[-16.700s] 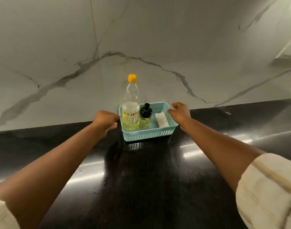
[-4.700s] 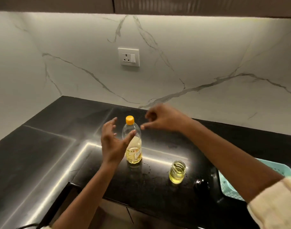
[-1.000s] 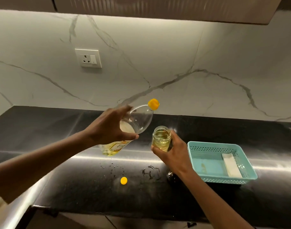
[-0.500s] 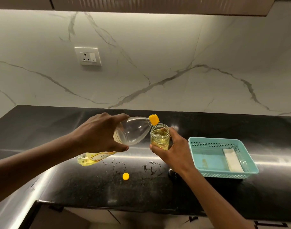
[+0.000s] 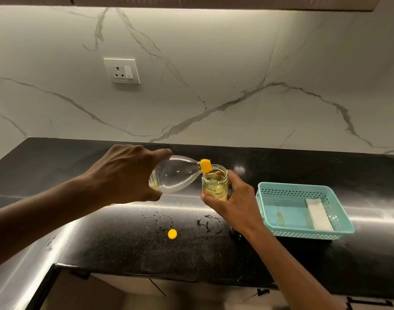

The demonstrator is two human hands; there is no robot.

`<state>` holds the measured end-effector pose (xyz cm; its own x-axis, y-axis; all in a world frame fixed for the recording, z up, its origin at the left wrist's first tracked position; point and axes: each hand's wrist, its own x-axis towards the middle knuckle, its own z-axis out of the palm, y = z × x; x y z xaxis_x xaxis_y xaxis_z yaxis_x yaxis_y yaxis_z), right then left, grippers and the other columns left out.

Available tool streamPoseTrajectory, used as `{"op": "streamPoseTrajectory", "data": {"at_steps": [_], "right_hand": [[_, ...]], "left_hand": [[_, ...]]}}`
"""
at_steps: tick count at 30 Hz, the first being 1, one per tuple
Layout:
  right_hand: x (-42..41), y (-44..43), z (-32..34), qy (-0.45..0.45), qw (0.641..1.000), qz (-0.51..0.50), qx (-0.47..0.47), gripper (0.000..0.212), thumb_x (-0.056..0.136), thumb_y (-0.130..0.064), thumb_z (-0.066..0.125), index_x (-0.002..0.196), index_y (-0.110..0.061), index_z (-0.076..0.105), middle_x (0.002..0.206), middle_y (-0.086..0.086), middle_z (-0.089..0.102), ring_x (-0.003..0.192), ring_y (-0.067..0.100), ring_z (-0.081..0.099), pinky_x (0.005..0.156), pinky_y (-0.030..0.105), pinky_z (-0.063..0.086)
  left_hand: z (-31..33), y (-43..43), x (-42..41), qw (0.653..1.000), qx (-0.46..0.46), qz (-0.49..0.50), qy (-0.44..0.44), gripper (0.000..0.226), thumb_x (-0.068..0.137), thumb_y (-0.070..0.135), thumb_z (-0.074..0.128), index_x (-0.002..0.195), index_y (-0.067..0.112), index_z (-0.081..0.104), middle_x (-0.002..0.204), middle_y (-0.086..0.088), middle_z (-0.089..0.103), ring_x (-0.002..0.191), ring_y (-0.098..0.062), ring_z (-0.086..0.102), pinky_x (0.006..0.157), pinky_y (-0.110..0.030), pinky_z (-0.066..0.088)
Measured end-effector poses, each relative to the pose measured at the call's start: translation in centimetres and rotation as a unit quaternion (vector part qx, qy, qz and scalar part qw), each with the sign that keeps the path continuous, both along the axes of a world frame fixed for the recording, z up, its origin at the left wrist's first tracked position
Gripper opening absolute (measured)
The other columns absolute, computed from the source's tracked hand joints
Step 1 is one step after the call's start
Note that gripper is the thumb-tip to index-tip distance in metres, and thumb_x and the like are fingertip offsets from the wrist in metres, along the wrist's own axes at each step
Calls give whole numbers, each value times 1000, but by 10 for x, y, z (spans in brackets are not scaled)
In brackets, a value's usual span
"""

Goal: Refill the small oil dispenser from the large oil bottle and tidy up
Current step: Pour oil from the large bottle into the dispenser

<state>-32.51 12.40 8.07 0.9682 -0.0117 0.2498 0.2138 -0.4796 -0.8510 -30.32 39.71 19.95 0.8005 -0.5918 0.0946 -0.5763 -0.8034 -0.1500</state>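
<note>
From the head view, your left hand (image 5: 124,175) grips the big oil bottle (image 5: 175,174) around its body, fingers curled over the top and thumb underneath. The bottle lies almost level in the air, base toward 9 o'clock and yellow spout (image 5: 205,166) toward 3 o'clock. A little oil is pooled low in it, next to your palm. The spout sits over the mouth of the small glass jar (image 5: 214,183); you cannot tell whether it touches the rim.

Your right hand (image 5: 234,202) is wrapped round the jar from the 3 o'clock side and holds it upright, clear of the desk (image 5: 124,253). Yellow oil fills much of the jar.

On the black desk below, at 6 o'clock from the bottle, lies a loose yellow cap (image 5: 172,233). Rings of wet drops (image 5: 208,223) mark the surface just at its 2 o'clock. A dark round thing (image 5: 235,234) shows partly behind your right wrist; what it is cannot be made out.

At 3 o'clock from the jar stands a teal basket (image 5: 303,236) holding a white pad (image 5: 319,214) along its right side. A wall socket (image 5: 122,71) sits on the marble wall (image 5: 236,63) at 11 o'clock.
</note>
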Motion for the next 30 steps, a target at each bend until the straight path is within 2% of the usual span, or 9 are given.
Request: {"op": "streamPoseTrajectory", "data": {"at_steps": [5,8,10,13,15,17,19,25,30], "right_hand": [[2,-1,0,-1,1000,5,0,57,77,-41,92,125,-36,63,104,-24,70,98,-9,66,75,8,54],[3,-2,1,0,1000,10,0,57,77,-41,92,125,-35,63,103,-26,69,97,-10,66,75,7,54],[5,-1,2,-1,1000,14,0,57,76,-41,92,125,-35,64,103,-25,69,96,-9,67,76,8,55],[7,0,3,-1,1000,19,1,55,76,-40,92,123,-38,63,102,-25,69,96,-8,67,76,8,55],[7,1,4,-4,1000,20,-1,53,76,-40,92,120,-41,61,100,-26,69,96,-7,67,76,8,55],[8,2,6,-6,1000,21,3,52,76,-39,92,118,-44,60,98,-28,68,97,-7,67,76,8,55],[9,2,8,-9,1000,24,6,52,77,-38,92,117,-45,59,97,-29,67,98,-9,67,75,7,54],[12,2,8,-17,1000,26,4,51,77,-41,91,119,-41,62,100,-25,70,96,-4,68,77,10,56],[13,2,7,-16,1000,26,2,51,77,-42,91,119,-42,62,99,-25,70,95,-4,69,77,12,57]], "left_hand": [[7,1,1,1000,6,12,-3,100,53,62,100,137,17,69,71,3,78,47,-5,40,52,-6,13],[12,1,2,999,11,31,-18,97,59,62,96,141,22,65,83,1,83,49,-10,53,50,-12,22],[15,0,3,999,18,38,-28,97,58,61,96,142,22,65,82,1,83,50,-13,62,52,-15,27],[20,-2,5,999,21,33,-37,99,52,56,101,137,17,69,68,1,77,44,-9,45,52,-12,22],[23,-2,8,999,19,27,-38,101,48,55,104,134,14,71,64,-1,76,43,-8,41,52,-12,27],[26,-2,9,999,25,21,-37,103,44,56,106,132,13,73,62,-2,75,39,-12,51,53,-15,33],[28,-2,10,999,27,16,-42,102,40,56,106,127,12,76,60,-2,73,39,-14,59,54,-16,31],[29,-5,11,998,36,14,-55,103,38,57,106,127,13,78,63,-2,76,43,-16,66,55,-17,33],[28,-6,13,998,35,16,-53,105,37,57,106,127,13,77,60,-2,74,40,-15,62,54,-17,31]]}}
